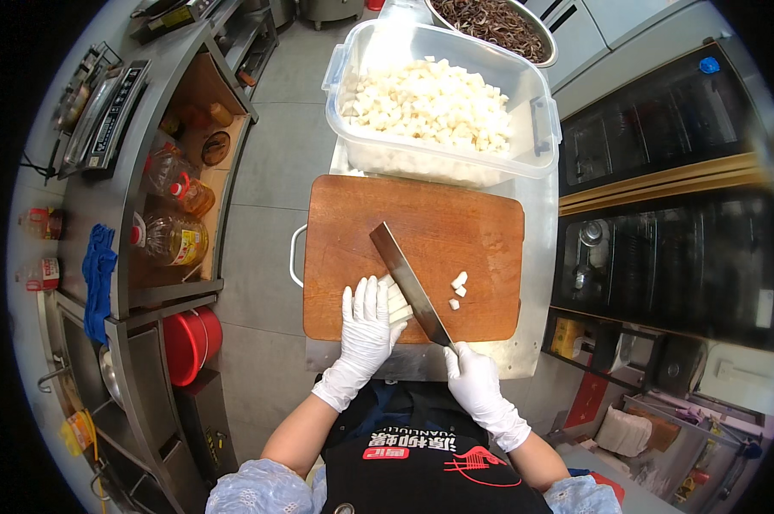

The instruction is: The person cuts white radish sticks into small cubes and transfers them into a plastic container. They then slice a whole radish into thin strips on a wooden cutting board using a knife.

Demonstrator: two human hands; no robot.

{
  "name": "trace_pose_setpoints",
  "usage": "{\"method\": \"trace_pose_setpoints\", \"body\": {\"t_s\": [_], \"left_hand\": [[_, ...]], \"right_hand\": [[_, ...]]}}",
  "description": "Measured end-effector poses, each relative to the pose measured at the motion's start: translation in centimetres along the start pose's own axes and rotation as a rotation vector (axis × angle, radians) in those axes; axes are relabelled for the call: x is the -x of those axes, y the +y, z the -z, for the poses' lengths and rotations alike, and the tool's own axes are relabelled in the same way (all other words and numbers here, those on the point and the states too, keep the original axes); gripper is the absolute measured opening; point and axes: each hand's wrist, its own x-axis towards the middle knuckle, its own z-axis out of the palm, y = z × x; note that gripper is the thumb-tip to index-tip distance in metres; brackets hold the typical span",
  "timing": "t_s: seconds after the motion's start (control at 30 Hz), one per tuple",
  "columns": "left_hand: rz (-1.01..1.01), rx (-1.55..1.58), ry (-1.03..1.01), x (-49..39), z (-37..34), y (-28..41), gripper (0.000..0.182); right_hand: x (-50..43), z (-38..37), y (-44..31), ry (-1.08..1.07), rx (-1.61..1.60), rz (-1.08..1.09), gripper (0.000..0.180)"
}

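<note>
A brown wooden cutting board (425, 257) lies on a metal table before me. My left hand (369, 321), in a white glove, rests on pale white strips of food (396, 302) at the board's near left, its fingers over them. My right hand (477, 376), gloved too, grips the handle of a cleaver (409, 283). The blade slants up and left across the board, right beside the strips. A few small white pieces (459, 280) lie to the right of the blade. Behind the board, a clear plastic tub (425, 164) holds many white cubes (432, 106).
A metal bowl (552, 48) of dark brown shreds stands behind the tub. The table's edge (419, 363) runs close to my body. At left are a steel counter (149, 109) with oil bottles (178, 241) on its shelf and a red bucket (191, 344); glass-door cabinets (669, 257) stand at right.
</note>
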Motion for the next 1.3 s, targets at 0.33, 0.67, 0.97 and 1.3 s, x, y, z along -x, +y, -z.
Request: {"method": "trace_pose_setpoints", "body": {"t_s": [0.33,0.67,0.97,1.3], "left_hand": [[-0.040,0.080,0.027,-3.3,0.2,-1.7,0.095],[-0.024,0.099,0.050,-2.9,0.4,-1.6,0.084],[-0.008,0.192,0.103,-2.7,0.4,-1.8,0.069],[-0.010,0.191,0.110,-2.7,0.4,-1.8,0.064]], "right_hand": [[-1.7,0.1,0.3,0.035,0.092,0.026,0.021],[-0.9,-0.5,-1.5,0.008,0.063,0.013,0.013],[-1.1,0.6,-0.6,0.038,0.029,0.056,0.016],[-0.1,2.7,-2.7,0.024,-0.037,0.011,0.010]]}}
